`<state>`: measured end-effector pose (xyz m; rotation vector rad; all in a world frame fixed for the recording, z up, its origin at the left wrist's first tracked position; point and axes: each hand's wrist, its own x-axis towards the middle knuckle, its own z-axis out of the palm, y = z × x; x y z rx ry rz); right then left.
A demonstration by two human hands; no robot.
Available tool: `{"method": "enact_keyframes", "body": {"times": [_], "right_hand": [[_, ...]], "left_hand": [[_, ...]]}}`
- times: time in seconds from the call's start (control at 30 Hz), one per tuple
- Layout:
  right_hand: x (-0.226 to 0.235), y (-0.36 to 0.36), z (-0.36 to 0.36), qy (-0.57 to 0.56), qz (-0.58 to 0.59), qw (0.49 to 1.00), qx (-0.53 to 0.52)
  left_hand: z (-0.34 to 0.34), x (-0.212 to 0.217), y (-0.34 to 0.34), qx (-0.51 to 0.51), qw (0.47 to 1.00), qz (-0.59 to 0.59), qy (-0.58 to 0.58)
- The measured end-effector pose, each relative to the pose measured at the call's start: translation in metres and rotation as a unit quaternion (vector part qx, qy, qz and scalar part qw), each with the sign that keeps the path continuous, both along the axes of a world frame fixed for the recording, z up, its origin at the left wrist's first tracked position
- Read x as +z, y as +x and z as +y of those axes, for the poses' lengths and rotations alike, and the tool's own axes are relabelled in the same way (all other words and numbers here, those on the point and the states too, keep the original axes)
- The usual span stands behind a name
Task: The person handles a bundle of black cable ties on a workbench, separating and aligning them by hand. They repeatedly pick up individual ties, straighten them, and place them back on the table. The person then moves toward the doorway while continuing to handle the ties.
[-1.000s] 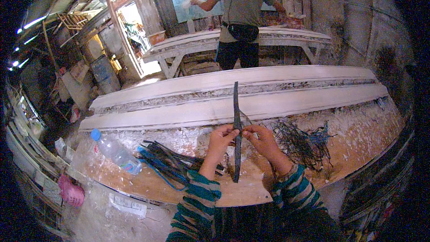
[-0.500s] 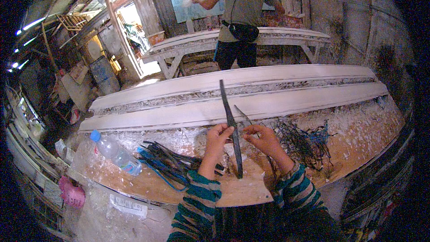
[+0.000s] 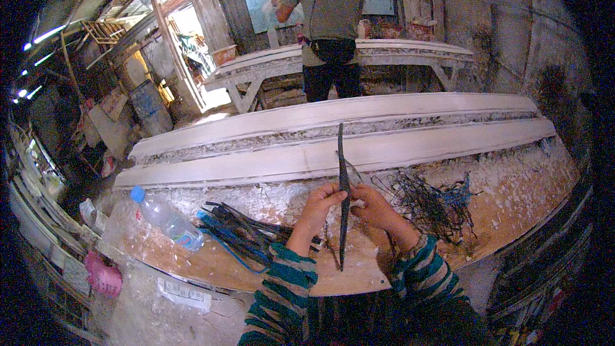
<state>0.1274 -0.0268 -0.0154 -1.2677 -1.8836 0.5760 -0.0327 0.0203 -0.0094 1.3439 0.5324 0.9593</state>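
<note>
1. While the left hand (image 3: 318,207) pinches a flat black strip (image 3: 344,218) between thumb and fingers, the right hand (image 3: 377,207) has its fingers drawn in at the strip's right edge; can't tell what it grips.
2. Strip: held lengthwise on the near side of the near white board (image 3: 256,164), its top end overlapping that board in view.
3. Thin dark strand (image 3: 353,170): in front of the same board, crossing behind the strip, lower end by the right fingers.
4. Bundle of black and blue strips (image 3: 238,230): near side of board, left of the hands, on wooden worktable (image 3: 192,263).
5. Clear plastic bottle, blue cap (image 3: 165,219): near side, toward board's left end, lying tilted.
6. Tangle of black and blue strands (image 3: 442,208): near side, toward board's right end.
7. Second white board (image 3: 256,127): just beyond it.
8. Co-worker (image 3: 330,6), back turned: well beyond it, at a long bench (image 3: 410,59).
</note>
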Motion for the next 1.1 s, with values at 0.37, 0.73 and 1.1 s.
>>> {"method": "enact_keyframes", "body": {"times": [0.37, 0.73, 1.1], "right_hand": [[0.015, 0.007, 0.001, 0.093, 0.037, 0.981, -0.168], [0.017, 0.008, 0.001, 0.072, 0.106, 0.983, -0.131], [0.022, -0.003, -0.006, -0.049, 0.154, 0.985, -0.052]], "left_hand": [[0.013, 0.009, -0.025, 0.180, 0.982, 0.050, -0.012], [0.009, 0.014, -0.025, 0.202, 0.979, 0.040, 0.013], [-0.005, 0.014, -0.003, 0.094, 0.995, 0.031, 0.004]]}}
